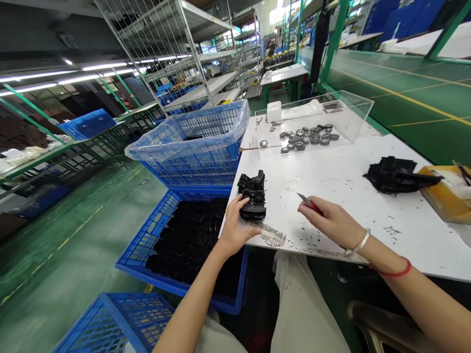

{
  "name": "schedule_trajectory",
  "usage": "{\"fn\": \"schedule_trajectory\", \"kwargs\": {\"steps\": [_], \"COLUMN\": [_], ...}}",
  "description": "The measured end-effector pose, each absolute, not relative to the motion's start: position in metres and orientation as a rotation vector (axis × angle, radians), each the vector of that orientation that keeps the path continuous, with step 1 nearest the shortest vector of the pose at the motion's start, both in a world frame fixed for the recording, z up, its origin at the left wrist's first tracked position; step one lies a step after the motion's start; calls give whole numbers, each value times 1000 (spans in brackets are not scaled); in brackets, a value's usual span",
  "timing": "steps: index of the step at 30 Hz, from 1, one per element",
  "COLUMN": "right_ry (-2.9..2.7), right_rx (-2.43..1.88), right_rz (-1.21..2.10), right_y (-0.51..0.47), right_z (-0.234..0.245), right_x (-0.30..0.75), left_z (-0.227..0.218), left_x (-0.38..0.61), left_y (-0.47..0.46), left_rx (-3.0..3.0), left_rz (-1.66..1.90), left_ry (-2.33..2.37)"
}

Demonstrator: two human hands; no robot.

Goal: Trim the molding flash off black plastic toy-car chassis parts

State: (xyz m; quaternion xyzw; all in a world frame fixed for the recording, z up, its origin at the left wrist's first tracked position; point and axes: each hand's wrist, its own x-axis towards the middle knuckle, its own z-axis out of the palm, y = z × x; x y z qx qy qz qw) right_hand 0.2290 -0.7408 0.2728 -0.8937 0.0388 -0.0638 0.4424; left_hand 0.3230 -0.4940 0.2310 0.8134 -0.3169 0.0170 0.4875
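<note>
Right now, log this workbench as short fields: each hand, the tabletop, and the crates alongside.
Left hand: touching a black molded part
Right hand: holding a red-handled pointed tool
White table: black wheels, another black piece, yellow container, dark scraps
Rear blue crate: clear plastic liner
Middle blue crate: many black pieces
Front blue crate: partly visible

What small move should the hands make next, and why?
Probably bring the red-handled knife, held in the right hand, over to the black plastic part while the left hand steadies it. The left hand touches that part, the knife is clear of it, and black slivers lie scattered on the white tabletop, as cutting might leave.
</note>
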Motion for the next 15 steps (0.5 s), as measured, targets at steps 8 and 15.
{"fn": "schedule_trajectory", "kwargs": {"steps": [8, 15], "right_ry": [126, -320], "right_rx": [-2694, -2747], "right_rz": [-128, 430], "right_y": [-751, -718], "right_z": [326, 335], "right_x": [385, 477], "left_z": [286, 314], "left_x": [361, 390], "left_y": [-515, -537], "left_rx": [1925, 2105], "left_rz": [-623, -912], "left_ry": [-53, 4]}}
